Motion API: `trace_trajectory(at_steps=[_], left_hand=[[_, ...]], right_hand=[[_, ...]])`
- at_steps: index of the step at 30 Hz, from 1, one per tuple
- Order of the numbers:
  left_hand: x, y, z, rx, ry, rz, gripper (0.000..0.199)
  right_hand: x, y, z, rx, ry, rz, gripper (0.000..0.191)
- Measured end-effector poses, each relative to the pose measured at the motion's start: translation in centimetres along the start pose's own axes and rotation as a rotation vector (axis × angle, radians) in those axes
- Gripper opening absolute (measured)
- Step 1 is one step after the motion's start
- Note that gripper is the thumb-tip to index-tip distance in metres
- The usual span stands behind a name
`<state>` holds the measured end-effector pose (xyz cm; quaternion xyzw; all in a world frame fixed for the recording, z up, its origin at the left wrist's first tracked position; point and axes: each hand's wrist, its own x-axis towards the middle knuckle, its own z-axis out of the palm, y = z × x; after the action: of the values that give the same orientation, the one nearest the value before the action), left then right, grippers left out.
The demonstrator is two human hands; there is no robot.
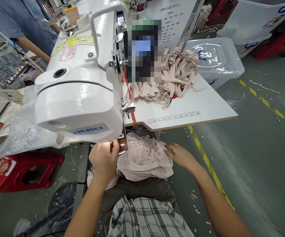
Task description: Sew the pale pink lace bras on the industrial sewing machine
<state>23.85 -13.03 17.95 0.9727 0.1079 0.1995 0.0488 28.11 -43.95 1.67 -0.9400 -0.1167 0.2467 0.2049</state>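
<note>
A beige lace bra point(140, 154) lies across my lap, below the front edge of the sewing table. My right hand point(180, 155) is at its right cup, with thumb and fingers closed on the lace edge. Under the head of the white sewing machine point(80, 108), my left hand point(104, 157) is closed with its fingers curled. Its fingertips are close to a brown shiny part point(123, 144) at the machine's end. What the left fingers hold is hidden from me. More beige fabric shows below the left wrist.
Beige fabric strips point(175, 72) are heaped on the white table point(206, 102), behind a printed ruler point(173, 117). A lidded plastic bin point(221, 56) stands right of the table. A red stool point(26, 171) is at left. Another person point(31, 23) stands behind the machine.
</note>
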Motion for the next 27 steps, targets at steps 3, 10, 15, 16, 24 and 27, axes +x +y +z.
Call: trace_trajectory(at_steps=[3, 10, 15, 16, 24, 27], left_hand=[[0.0, -0.2, 0.2, -0.014, 0.025, 0.040, 0.047], [-0.1, 0.0, 0.5, -0.018, 0.119, 0.011, 0.047], [-0.1, 0.1, 0.4, 0.002, 0.107, 0.009, 0.050], [-0.1, 0.0, 0.3, 0.011, 0.094, 0.015, 0.051], [0.2, -0.1, -0.8, 0.140, 0.099, 0.121, 0.048], [0.5, -0.1, -1.3, 0.164, 0.102, 0.189, 0.054]], right_hand=[[0.3, -0.2, -0.2, 0.008, 0.006, 0.002, 0.054], [0.5, -0.1, -0.3, 0.028, -0.030, 0.003, 0.056], [0.6, 0.1, -0.5, 0.055, -0.062, -0.003, 0.057], [0.6, 0.1, -0.6, 0.063, -0.058, -0.003, 0.056], [-0.6, -5.4, -3.6, 0.264, 0.225, -0.053, 0.034], [-1.3, -11.5, -6.1, 0.417, 0.347, -0.307, 0.025]])
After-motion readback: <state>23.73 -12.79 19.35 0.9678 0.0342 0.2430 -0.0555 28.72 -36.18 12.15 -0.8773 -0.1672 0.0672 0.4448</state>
